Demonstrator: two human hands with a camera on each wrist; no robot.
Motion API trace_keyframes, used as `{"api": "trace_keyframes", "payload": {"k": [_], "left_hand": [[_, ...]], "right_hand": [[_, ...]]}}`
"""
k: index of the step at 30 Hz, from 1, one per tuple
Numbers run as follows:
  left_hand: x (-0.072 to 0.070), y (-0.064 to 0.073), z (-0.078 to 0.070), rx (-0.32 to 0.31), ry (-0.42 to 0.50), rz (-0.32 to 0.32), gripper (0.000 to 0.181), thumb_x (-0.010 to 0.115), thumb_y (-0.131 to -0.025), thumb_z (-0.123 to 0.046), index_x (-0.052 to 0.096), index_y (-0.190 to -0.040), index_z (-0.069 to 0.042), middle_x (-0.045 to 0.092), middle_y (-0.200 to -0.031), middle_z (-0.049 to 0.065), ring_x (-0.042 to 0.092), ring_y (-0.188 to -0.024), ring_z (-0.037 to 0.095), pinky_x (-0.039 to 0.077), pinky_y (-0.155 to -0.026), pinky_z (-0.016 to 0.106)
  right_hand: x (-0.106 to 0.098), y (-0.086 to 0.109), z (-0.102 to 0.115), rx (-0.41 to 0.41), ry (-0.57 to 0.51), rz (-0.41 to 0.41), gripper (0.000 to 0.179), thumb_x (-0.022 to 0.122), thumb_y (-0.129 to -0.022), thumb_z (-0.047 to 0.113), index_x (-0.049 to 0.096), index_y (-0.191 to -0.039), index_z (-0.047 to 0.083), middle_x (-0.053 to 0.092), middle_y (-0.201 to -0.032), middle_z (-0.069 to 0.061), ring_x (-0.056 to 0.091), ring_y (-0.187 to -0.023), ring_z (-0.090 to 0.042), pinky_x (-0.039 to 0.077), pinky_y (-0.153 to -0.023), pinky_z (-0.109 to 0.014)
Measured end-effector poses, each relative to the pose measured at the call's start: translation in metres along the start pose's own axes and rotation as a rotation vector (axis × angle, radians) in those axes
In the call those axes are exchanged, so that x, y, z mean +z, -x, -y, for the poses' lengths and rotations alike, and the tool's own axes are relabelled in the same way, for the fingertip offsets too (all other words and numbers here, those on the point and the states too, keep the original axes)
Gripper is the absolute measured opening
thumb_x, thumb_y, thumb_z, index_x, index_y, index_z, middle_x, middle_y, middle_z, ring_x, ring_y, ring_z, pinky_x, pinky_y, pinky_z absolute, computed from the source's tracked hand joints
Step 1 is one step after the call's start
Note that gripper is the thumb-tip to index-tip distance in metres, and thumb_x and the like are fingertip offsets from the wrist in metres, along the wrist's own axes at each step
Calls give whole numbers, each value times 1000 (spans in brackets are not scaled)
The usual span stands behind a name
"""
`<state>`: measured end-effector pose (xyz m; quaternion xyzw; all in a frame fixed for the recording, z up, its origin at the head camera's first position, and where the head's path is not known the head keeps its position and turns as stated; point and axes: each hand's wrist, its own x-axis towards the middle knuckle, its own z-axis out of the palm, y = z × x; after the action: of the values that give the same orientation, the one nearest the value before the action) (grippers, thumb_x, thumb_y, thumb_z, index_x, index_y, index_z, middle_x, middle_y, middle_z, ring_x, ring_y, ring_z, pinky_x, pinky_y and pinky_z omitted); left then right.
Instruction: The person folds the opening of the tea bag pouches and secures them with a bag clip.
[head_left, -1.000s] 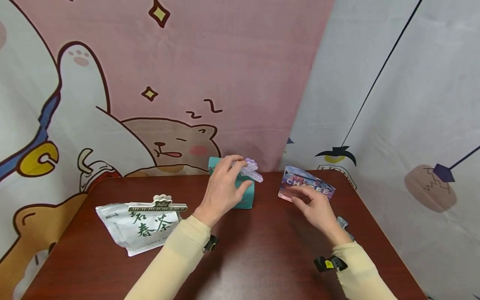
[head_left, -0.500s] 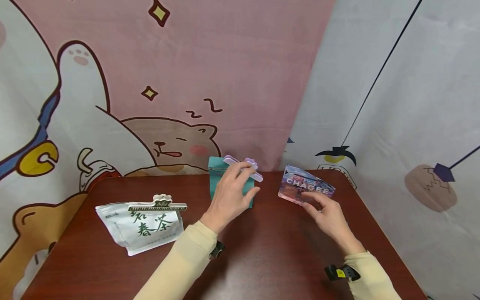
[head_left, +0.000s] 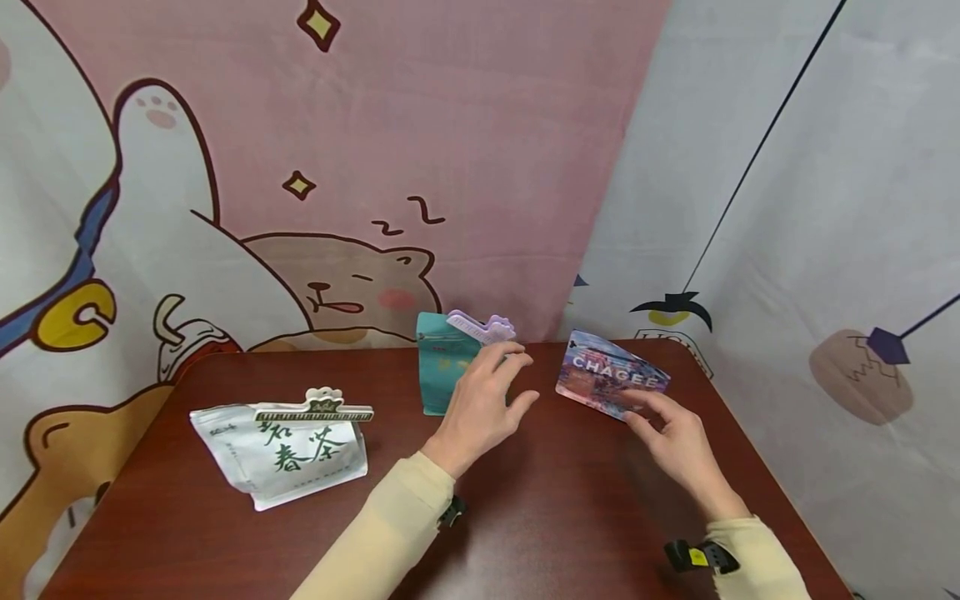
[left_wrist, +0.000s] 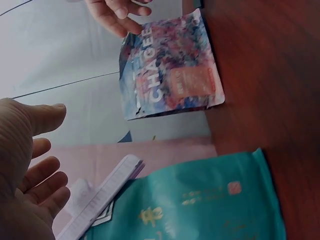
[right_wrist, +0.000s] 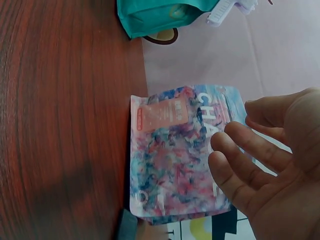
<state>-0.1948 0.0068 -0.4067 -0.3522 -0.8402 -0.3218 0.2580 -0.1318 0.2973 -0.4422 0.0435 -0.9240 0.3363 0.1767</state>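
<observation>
The left hand (head_left: 480, 408) was found with fingers apart and holding nothing, the teal bag (head_left: 438, 375) standing just beyond it with a purple clip (head_left: 468, 324) across its top, so that closure was judged complete. Well to the left of that hand, the white bag (head_left: 300, 479) rested on the worktop (head_left: 525, 517) with a pale clip (head_left: 322, 408) across its upper edge, likewise judged done. The right hand (head_left: 682, 446), its fingers parted without a grip, was just beside the patterned bag (head_left: 600, 367), contact undetermined; no clip was visible on that bag, so by appearance its closure was the item outstanding.
</observation>
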Motion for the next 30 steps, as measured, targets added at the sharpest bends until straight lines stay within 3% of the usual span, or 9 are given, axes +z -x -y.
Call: {"api": "trace_keyframes", "payload": {"k": [4,10,18,23,30], "left_hand": [[8,2,-2,-6,12,17,43,87,-85,-20,68,-122,-7,62,-130,8,58,-124,24,51,-101,40],[17,3,-5,-30,21,70,42,85,-87,-22,68,-124,-8,61,-130,6,58,-123,22,52,-100,37],[28,0,-11,-80,38,167,43,82,-90,-26,67,-127,-10,60,-131,4,57,-124,20,51,-101,36],[33,-3,-14,-104,28,200,43,81,-92,-29,67,-128,-11,60,-132,3,57,-124,19,51,-102,34],[39,-8,-15,-97,12,223,43,78,-94,-29,66,-130,-11,60,-133,4,58,-123,19,51,-102,34]], "right_hand": [[-4,2,-3,1,13,-28,30,72,-96,5,72,-125,4,72,-122,-18,67,-113,-38,41,-87,-6],[-9,2,-8,-7,28,-83,28,73,-94,2,72,-123,3,72,-119,-19,67,-110,-37,35,-85,-1],[-15,1,-15,34,76,-109,27,71,-96,5,72,-124,5,71,-121,-20,66,-110,-38,53,-84,-26],[-16,-1,-19,18,73,-150,25,72,-95,2,73,-120,3,72,-118,-19,67,-107,-38,42,-83,-12],[-17,-4,-24,-14,69,-223,23,73,-93,0,75,-115,4,74,-112,-17,66,-102,-28,37,-85,-9]]}}
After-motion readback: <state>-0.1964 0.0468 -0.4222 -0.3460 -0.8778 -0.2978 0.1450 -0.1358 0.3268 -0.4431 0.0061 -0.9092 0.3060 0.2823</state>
